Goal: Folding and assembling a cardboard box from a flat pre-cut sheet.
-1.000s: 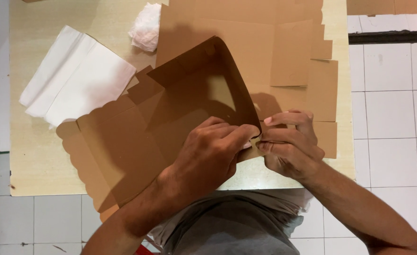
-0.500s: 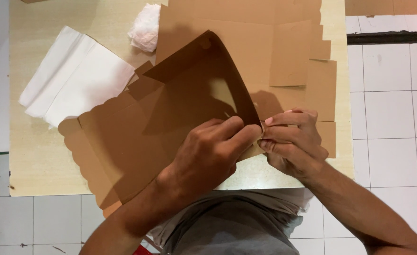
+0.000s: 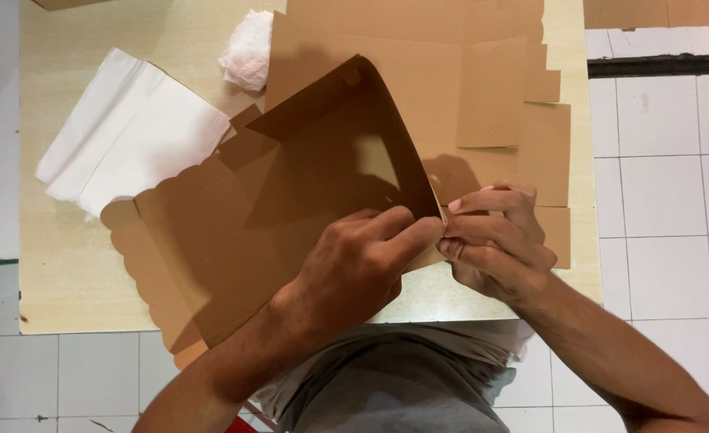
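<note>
Item: flat brown die-cut cardboard box blank with a scalloped edge, lay across the near half of the pale wooden counter, one triangular panel raised upright and tilted toward the person. Left hand — grip closed, fingertips pinched on the raised panel's near corner. Right hand — grip closed on the same corner from the other side, fingers curled, touching the left fingertips. Beyond the blank: a stack of flat brown cardboard sheets with stepped edges at the far right of the counter, partly under the raised panel. Folded white paper sheets lay at the left, just beside the blank. A crumpled white plastic wad sat between the paper and the stack. White tiled floor surrounded the counter.
</note>
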